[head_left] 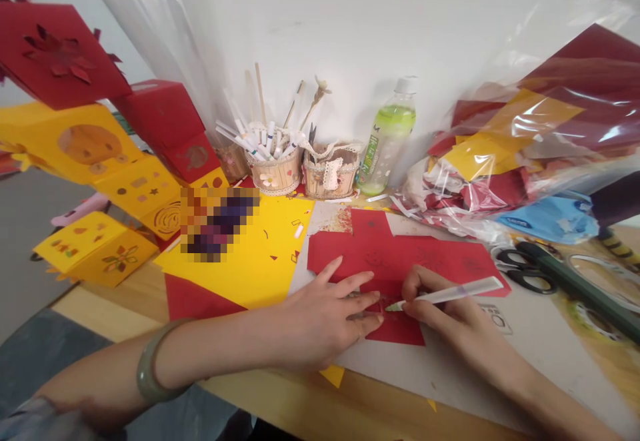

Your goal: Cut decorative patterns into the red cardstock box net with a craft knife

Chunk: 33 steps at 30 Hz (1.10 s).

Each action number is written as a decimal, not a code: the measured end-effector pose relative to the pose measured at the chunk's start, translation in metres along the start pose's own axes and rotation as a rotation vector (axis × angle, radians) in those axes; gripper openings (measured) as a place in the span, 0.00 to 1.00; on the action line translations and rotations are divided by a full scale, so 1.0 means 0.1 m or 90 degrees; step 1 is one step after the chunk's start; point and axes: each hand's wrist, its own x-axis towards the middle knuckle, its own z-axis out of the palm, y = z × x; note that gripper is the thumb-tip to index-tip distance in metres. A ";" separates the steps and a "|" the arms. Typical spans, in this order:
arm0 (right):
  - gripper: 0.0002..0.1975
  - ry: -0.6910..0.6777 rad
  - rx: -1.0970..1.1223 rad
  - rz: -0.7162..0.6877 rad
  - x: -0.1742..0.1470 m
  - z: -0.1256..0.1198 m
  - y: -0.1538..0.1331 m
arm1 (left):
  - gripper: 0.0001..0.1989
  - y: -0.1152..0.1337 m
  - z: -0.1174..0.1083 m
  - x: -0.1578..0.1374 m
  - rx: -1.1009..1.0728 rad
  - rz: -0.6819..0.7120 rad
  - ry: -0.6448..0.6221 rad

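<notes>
Left hand (pixel 334 318) lies flat, fingers spread, gripping nothing, apparently steadying the red paper (pixel 445 254) right of the frame's centre. Right hand (pixel 447 314) pinches a white pen (pixel 465 290) near its tip, probably for control; grey board (pixel 373 362) underneath likely shields the desk (pixel 390 409).

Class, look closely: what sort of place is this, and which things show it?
Probably a papercraft worktable, at home or in a studio: patterned paper boxes, pens in a small basket, and scissors.
</notes>
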 end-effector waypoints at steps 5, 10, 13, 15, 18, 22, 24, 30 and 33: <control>0.07 0.048 -0.114 -0.070 -0.02 0.01 -0.06 | 0.18 0.00 0.02 0.00 0.005 0.006 0.017; 0.08 0.040 -0.194 -0.107 -0.05 0.02 -0.09 | 0.18 -0.01 0.03 -0.01 0.009 0.003 0.018; 0.08 0.024 -0.145 -0.095 -0.05 0.02 -0.08 | 0.18 -0.01 0.03 -0.01 0.009 0.001 0.020; 0.08 0.015 -0.096 -0.072 -0.04 0.02 -0.08 | 0.18 -0.01 0.04 -0.01 0.012 0.003 0.024; 0.09 0.014 -0.049 -0.036 -0.03 0.01 -0.06 | 0.18 -0.01 0.04 -0.02 0.012 0.006 0.027; 0.08 0.041 -0.104 -0.051 -0.03 0.01 -0.05 | 0.18 -0.01 0.03 -0.01 0.012 0.003 0.019; 0.08 0.049 -0.143 -0.076 -0.04 0.02 -0.05 | 0.18 -0.01 0.03 -0.01 0.013 0.002 0.017; 0.09 0.017 -0.107 -0.087 -0.05 0.03 -0.05 | 0.18 -0.01 0.05 -0.01 0.020 0.002 0.019; 0.09 0.026 -0.089 -0.072 -0.04 0.03 -0.05 | 0.18 -0.02 0.04 -0.01 0.018 0.000 0.017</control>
